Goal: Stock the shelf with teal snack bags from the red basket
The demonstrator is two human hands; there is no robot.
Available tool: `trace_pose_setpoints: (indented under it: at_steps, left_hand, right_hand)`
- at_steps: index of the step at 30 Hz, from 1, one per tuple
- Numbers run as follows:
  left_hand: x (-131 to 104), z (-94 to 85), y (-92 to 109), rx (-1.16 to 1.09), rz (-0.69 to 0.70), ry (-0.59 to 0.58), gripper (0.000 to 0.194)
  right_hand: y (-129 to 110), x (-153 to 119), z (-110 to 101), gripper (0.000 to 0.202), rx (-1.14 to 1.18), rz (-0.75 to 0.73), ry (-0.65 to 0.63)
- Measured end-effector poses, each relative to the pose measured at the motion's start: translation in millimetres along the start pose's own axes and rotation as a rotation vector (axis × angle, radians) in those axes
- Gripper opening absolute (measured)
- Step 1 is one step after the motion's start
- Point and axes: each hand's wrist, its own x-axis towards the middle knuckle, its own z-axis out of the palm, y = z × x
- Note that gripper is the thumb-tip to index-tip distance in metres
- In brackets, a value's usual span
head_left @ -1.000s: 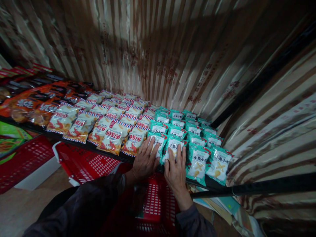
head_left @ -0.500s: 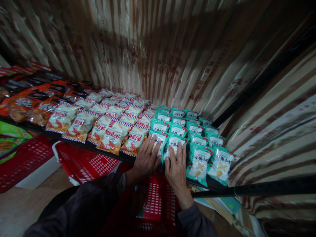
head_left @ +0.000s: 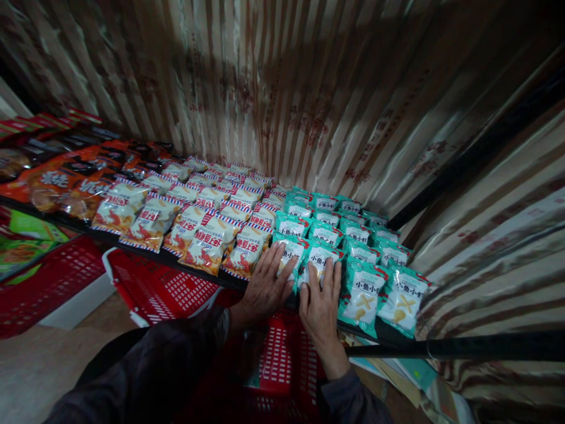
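My left hand rests with fingers stretched out against a teal-and-white snack bag at the front of the shelf. Beside it, the spread fingers of my right hand lie on the front of a neighbouring teal snack bag. More teal bags stand in rows behind these two. To the right are two further front bags, one of them a teal snack bag at the row's end. Left of my hands, white snack bags with striped edges and red lettering fill several rows.
Orange snack bags lie on the shelf's left part. Red plastic baskets stand below, one basket right under my hands and another basket to the left. A striped curtain hangs behind, and a black bar slants at the right.
The view has shifted slightly, so the shelf and bags appear a little further right. Both hands stay on the same two teal bags, now a bit lower on their fronts.
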Motion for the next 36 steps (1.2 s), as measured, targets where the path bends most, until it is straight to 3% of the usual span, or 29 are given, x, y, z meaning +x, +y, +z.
trace_pose_setpoints:
  at_steps: [4, 27, 36]
  left_hand:
    - [-0.1, -1.7, 0.5, 0.005, 0.004, 0.048, 0.058]
    - [-3.8, -2.6, 0.2, 0.029, 0.024, -0.049, 0.055]
    - [-2.5, -1.6, 0.4, 0.042, 0.009, -0.015, 0.052]
  right_hand:
    - [0.5, -0.4, 0.0, 0.058, -0.016, -0.014, -0.002]
    - [0.5, -0.6, -3.0, 0.056, -0.047, -0.027, 0.006]
    - [1.8, -2.1, -1.0, 0.058, -0.06, -0.028, -0.011]
